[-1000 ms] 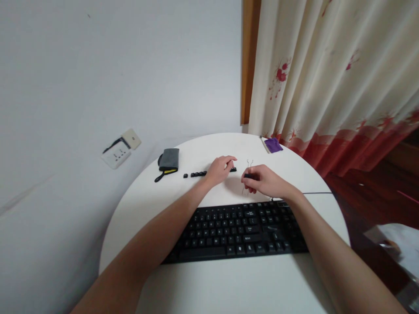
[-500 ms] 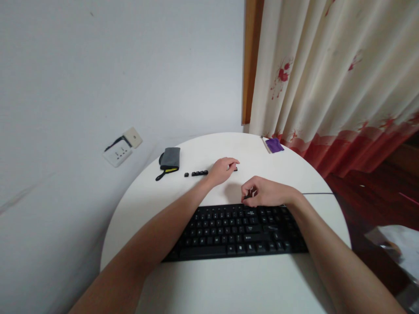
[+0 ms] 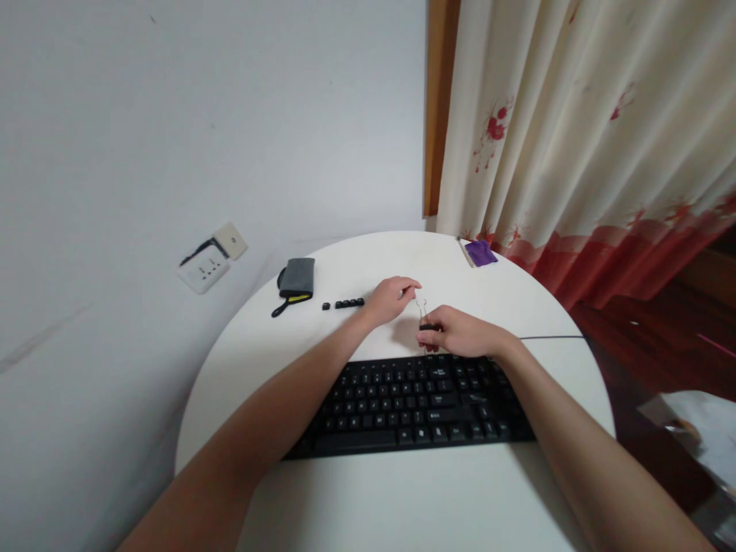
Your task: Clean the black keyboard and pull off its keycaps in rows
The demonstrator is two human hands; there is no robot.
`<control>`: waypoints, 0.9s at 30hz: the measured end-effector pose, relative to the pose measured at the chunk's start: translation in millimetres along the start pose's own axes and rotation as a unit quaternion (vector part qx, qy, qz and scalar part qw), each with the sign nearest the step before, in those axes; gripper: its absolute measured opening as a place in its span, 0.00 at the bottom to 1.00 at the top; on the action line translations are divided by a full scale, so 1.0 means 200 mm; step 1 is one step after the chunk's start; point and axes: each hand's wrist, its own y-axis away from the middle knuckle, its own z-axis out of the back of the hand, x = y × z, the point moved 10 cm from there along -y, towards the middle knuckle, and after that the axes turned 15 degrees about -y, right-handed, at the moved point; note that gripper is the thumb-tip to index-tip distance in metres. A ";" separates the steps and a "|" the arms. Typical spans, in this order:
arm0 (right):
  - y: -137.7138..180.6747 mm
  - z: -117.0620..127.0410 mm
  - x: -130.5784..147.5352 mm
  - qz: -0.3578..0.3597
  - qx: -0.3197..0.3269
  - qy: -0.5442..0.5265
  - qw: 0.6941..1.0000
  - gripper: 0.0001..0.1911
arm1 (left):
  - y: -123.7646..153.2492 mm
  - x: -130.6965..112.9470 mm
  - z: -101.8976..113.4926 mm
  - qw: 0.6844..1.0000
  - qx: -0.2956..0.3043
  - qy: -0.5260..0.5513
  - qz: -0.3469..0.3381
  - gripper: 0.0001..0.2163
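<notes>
My right hand (image 3: 457,331) is closed around the black handle of a wire keycap puller (image 3: 427,327), just above the keyboard's far edge. The puller's thin wire prongs (image 3: 422,307) point away toward my left fingertips. Beneath both arms lies a black keyboard (image 3: 396,399), partly covered by them. Beyond it, my left hand (image 3: 391,299) rests low over the table with its fingers curled together; what they hold, if anything, is hidden. Left of that hand, several black keycaps (image 3: 349,303) stand in a row, with a single keycap (image 3: 326,306) set slightly apart.
The round white table (image 3: 322,498) bears a grey pouch (image 3: 297,277) with a black loop at the back left. A purple cloth (image 3: 481,253) lies at the back right beside a thin stick-like item (image 3: 467,253). A black cable (image 3: 552,336) runs off the right edge.
My right hand has lifted slightly and turned, so the puller's wire prongs now show pointing away. My left hand has stayed in almost the same place.
</notes>
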 end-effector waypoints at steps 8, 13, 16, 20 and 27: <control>-0.05 0.08 -0.05 0.018 -0.078 0.006 0.997 0.17 | 0.01 0.01 0.00 1.000 0.002 0.006 -0.002 0.11; -0.07 0.21 -0.10 0.026 -0.176 -0.040 0.983 0.17 | 0.00 0.02 0.00 1.000 0.001 0.017 0.013 0.12; -0.03 0.34 -0.14 0.032 -0.306 -0.035 0.951 0.17 | 0.00 -0.01 0.00 0.999 0.010 0.030 0.015 0.12; 0.02 0.44 -0.19 0.021 -0.409 -0.025 0.912 0.17 | 0.02 -0.09 0.00 0.996 0.032 0.080 -0.020 0.12; 0.03 0.44 -0.20 0.011 -0.421 0.002 0.907 0.17 | 0.04 -0.19 -0.06 0.989 0.073 0.097 -0.080 0.15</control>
